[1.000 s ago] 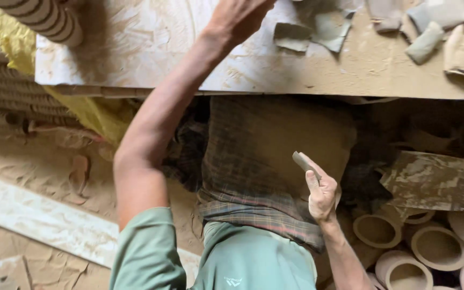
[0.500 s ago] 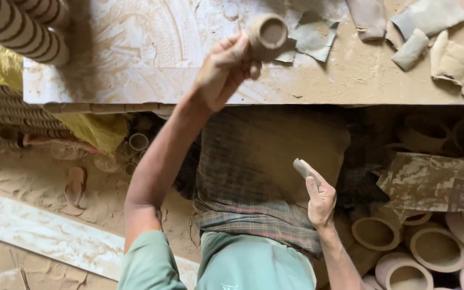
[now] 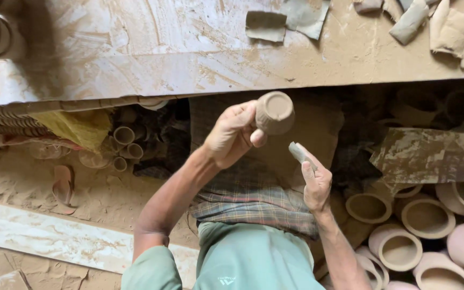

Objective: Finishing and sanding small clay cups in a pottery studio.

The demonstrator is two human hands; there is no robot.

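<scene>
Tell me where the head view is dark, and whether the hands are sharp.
Head view: deep shadow under the pale clay-smeared board; left hand with small round clay cup and right hand are sharp, evenly lit, no glare.

- No packages, signs or screens show anywhere.
- A small white logo mark (image 3: 225, 281) sits on the green shirt, bottom centre.

A clay-smeared workboard (image 3: 151, 59) spans the top, bearing torn grey rags (image 3: 288, 20) and folded clay scraps (image 3: 436, 24), while the sandy floor (image 3: 22, 188) below carries a pale plank (image 3: 55, 239), a sandal (image 3: 63, 185) and open-mouthed clay pots (image 3: 404, 236).
</scene>
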